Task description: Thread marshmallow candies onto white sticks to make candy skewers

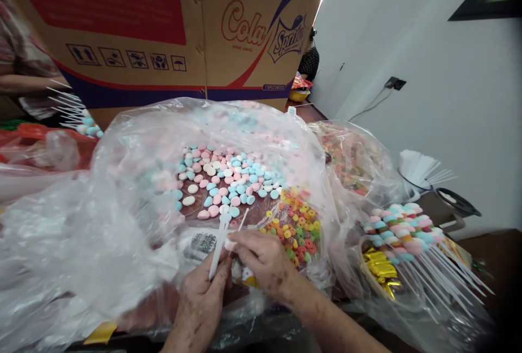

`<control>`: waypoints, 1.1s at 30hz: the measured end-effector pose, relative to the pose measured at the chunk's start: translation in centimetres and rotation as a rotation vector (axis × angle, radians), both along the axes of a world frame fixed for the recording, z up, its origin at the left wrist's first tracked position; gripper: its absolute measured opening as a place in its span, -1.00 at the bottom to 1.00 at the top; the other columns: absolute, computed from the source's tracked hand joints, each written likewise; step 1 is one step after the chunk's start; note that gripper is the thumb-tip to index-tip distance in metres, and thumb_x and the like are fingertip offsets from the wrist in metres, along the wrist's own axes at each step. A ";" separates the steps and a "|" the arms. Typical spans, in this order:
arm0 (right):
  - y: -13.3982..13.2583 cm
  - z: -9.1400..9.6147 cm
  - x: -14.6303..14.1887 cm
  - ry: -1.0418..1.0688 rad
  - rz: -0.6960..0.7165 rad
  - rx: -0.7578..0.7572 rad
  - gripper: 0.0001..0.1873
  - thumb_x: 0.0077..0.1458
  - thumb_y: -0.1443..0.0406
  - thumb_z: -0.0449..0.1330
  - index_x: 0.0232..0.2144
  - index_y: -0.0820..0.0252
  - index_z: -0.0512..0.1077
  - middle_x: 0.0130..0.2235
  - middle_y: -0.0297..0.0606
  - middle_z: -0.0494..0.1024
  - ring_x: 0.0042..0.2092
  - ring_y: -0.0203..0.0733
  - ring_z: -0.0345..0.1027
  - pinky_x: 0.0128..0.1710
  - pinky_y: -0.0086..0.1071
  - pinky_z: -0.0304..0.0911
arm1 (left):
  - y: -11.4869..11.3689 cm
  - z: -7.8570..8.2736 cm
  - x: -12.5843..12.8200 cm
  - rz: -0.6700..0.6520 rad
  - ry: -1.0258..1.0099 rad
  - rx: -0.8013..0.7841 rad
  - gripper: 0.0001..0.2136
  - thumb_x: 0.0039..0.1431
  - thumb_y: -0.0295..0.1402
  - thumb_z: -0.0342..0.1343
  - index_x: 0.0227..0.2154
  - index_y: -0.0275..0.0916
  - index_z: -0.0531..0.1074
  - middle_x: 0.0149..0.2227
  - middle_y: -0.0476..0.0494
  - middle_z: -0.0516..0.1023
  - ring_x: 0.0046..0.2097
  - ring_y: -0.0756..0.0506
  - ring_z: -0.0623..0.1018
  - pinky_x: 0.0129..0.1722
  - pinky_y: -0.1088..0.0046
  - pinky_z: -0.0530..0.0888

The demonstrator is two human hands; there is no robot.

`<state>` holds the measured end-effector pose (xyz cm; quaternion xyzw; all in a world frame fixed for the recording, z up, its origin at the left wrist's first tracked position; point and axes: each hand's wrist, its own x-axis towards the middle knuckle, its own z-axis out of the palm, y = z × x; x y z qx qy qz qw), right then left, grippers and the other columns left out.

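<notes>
My left hand is closed around a small bunch of white sticks, their upper ends pointing away from me. My right hand pinches a pale pink marshmallow-like candy close by the left fingertips. A separate thin stick rises between the two hands; which fingers hold it is hidden. Just beyond lie many pink, blue and white candies in a large open clear plastic bag. Small ring-shaped candies in yellow, orange, red and green are heaped beside my right hand.
Behind the bag stands a large cardboard box. On the right are finished-looking candy skewers, gold twist ties, white sticks in a dark container and another candy bag. A person's arm shows at far left.
</notes>
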<state>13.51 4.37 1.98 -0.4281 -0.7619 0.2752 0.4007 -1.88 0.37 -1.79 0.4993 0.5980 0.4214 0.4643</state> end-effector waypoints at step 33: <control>6.7 3.4 9.8 -0.708 -0.182 -0.164 -0.86 0.13 0.43 0.03 -0.45 0.18 0.31 -0.43 -0.33 0.40 -0.36 -0.24 0.21 -0.33 -0.41 0.03 | -0.4 0.1 0.3 0.014 -0.082 -0.039 -0.65 0.10 -0.07 0.15 -0.29 -0.26 0.61 -0.64 0.07 0.39 -0.63 0.01 0.26 -0.67 0.56 0.19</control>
